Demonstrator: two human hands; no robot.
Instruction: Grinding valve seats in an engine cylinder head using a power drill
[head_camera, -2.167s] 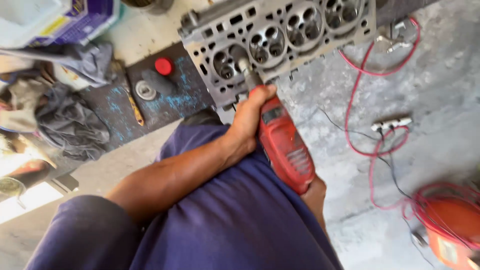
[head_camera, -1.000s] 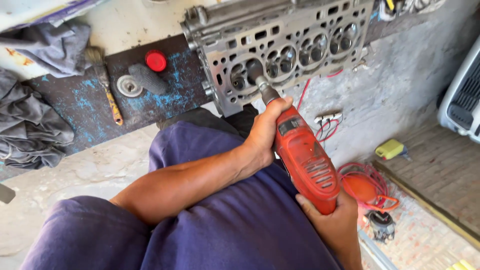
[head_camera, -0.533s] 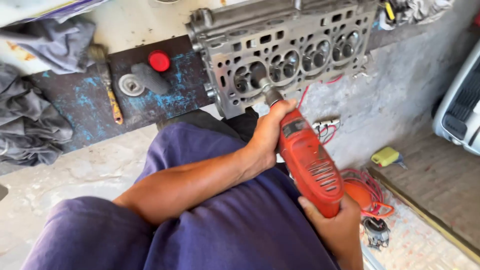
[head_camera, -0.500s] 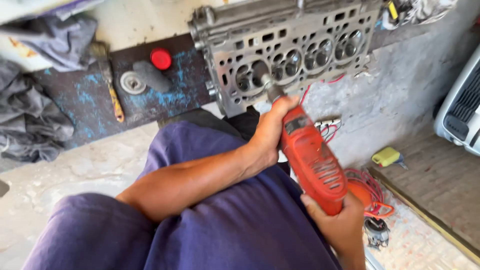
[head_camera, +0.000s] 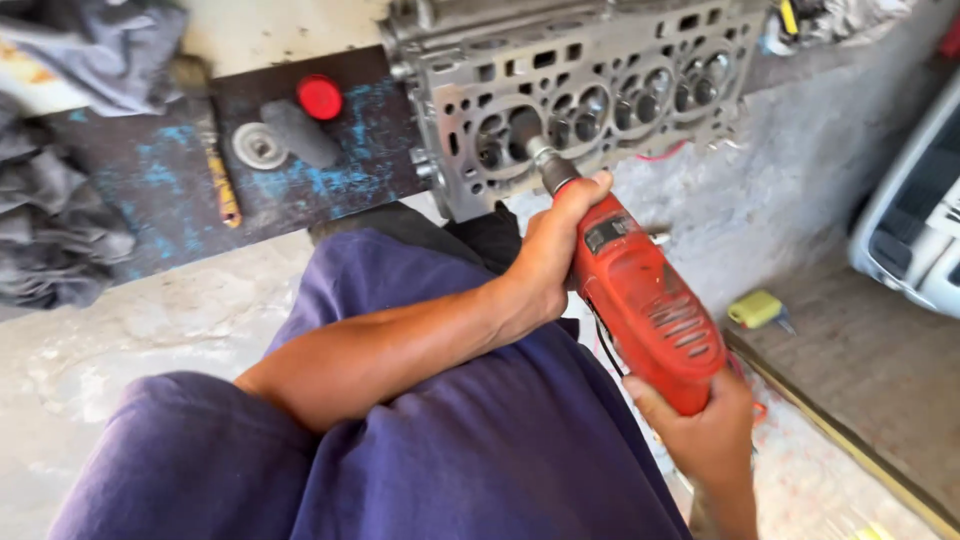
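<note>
The drill (head_camera: 640, 300) bit is buried in a port of the cylinder head (head_camera: 580, 95), so you can't see its tip, and the head's top edge gets chopped off by the frame. The right hand (head_camera: 705, 435) hides the drill's grip and trigger, wrist cut off at the bottom. That white appliance (head_camera: 915, 235) on the right is only half in shot.

We look down on a pale, stained concrete floor (head_camera: 120, 330) in bright daylight. A dark board (head_camera: 330, 180) with worn blue paint lies on it, grey rags (head_camera: 50, 240) heaped beside. To the right a grey wall face (head_camera: 800, 170) drops to a brown mat (head_camera: 870, 370) edged by a wooden strip (head_camera: 850, 440).
</note>
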